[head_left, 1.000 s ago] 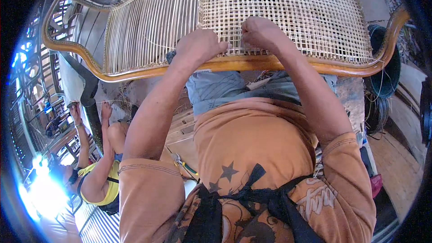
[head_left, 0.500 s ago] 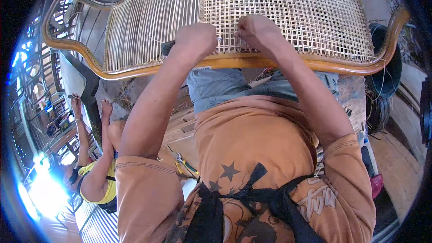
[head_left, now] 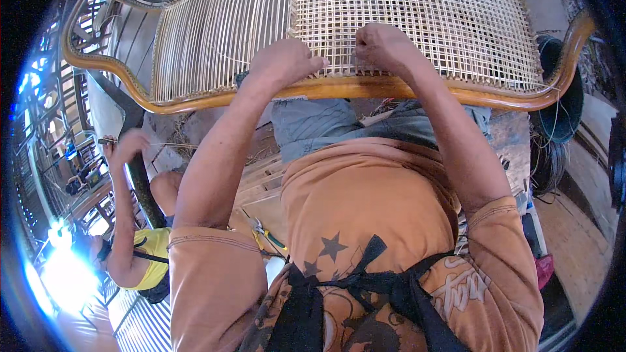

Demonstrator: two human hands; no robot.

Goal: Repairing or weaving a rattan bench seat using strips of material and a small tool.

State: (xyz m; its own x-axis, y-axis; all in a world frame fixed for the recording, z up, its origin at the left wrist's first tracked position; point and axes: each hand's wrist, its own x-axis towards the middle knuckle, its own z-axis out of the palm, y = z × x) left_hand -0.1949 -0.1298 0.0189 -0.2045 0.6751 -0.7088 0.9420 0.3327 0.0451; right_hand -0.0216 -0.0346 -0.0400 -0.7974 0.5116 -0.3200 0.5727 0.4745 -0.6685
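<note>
Before me lies a curved wooden frame (head_left: pixel 365 87) filled with cane webbing (head_left: pixel 417 10). The webbing's right part is woven into a square grid, while on the left only strands (head_left: pixel 218 32) running one way are seen. My left hand (head_left: pixel 283 65) is closed over the near edge of the weave, its thumb stretched to the right. From under its wrist side shows the end of a dark-handled tool (head_left: pixel 241 79); its tip is hidden. A short way to the right, my right hand (head_left: pixel 385 47) is closed against the grid, fingertips pinched on something I cannot make out.
Pliers with yellow handles (head_left: pixel 268 233) lie low, left of my body. A dark bucket (head_left: pixel 562 101) stands under the frame's right end, above a coil of dark strands (head_left: pixel 548 163). At left, another person in a yellow top (head_left: pixel 153 257) works by a dark curved wooden piece (head_left: pixel 124 101).
My left hand has turned and dropped slightly, its thumb now extended and the tool's metal tip out of sight. My right hand has shifted a little right. The other person's hand has moved.
</note>
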